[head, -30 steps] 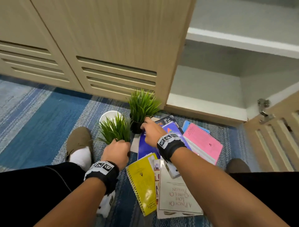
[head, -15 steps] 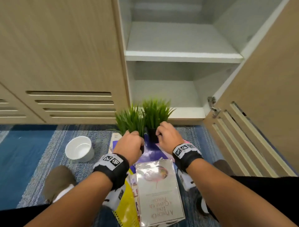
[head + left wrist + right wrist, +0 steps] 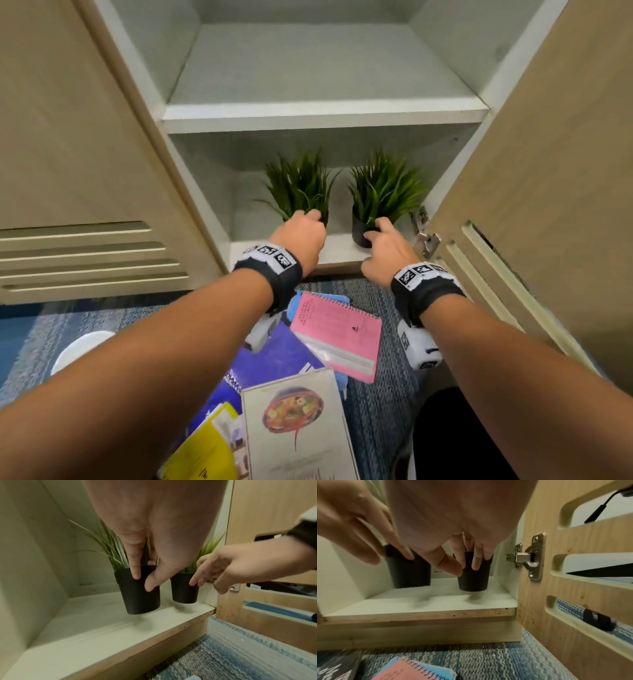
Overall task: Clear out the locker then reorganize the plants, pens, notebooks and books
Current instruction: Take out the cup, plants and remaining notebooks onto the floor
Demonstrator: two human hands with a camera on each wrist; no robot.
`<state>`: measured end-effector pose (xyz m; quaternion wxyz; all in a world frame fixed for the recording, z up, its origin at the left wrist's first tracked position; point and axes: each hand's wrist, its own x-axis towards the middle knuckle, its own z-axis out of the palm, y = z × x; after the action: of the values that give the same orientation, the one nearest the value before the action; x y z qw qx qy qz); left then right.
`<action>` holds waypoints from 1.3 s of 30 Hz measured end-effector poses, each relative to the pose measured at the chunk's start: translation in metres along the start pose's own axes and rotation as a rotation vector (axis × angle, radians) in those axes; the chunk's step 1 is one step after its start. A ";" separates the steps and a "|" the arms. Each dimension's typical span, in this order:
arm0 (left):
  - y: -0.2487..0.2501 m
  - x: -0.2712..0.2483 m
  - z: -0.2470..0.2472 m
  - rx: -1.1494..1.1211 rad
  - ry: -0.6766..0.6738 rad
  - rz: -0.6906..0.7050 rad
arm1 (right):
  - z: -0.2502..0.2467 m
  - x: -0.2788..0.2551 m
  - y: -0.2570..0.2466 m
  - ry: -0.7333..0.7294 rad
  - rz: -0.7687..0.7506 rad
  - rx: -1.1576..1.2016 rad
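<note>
Both hands reach into the bottom compartment of the open locker point(image 3: 322, 118), each on a small artificial grass plant in a black pot. The left hand point(image 3: 301, 236) grips the left potted plant point(image 3: 298, 185) near its rim, fingers point(image 3: 134, 566) curled down the pot's front and thumb on its side; in the left wrist view this pot point(image 3: 139, 595) hangs just above the white bottom shelf point(image 3: 82, 622), with a soft shadow beneath. The right hand point(image 3: 385, 253) holds the right potted plant point(image 3: 383, 192) the same way, fingertips point(image 3: 476, 563) and thumb pinching the black pot point(image 3: 473, 580), which also floats slightly off the shelf near the door hinge point(image 3: 527, 558). The two pots are side by side, apart from each other. On the blue carpet point(image 3: 380, 404) in front of the locker lie a pink spiral notebook point(image 3: 337, 330), a purple book point(image 3: 281, 356), a yellow notebook point(image 3: 202, 452) and a cookbook with a bowl on its cover point(image 3: 294, 431), overlapping in a loose pile. A white bowl point(image 3: 82, 349) sits to the left, partly hidden by the left forearm.
</note>
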<state>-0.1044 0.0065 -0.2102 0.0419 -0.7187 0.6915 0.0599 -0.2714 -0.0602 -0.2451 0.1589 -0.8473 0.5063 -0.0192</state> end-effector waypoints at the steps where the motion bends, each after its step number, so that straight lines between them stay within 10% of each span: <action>1: 0.002 0.012 0.001 0.015 -0.008 0.000 | 0.002 0.007 0.001 -0.005 0.005 0.000; 20: 0.004 0.086 0.049 0.012 -0.136 0.122 | 0.021 0.058 0.019 -0.118 0.128 -0.070; 29: -0.063 -0.028 0.012 -0.177 -0.035 0.021 | 0.041 0.000 -0.030 0.287 -0.025 0.028; 39: -0.105 -0.218 0.134 -0.351 -0.297 -0.400 | 0.156 -0.129 -0.102 -0.531 -0.262 -0.106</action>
<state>-0.0117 0.2458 -0.3136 0.0287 -0.8203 0.5015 0.2735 -0.2176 0.1350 -0.3467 0.2376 -0.8879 0.3337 0.2091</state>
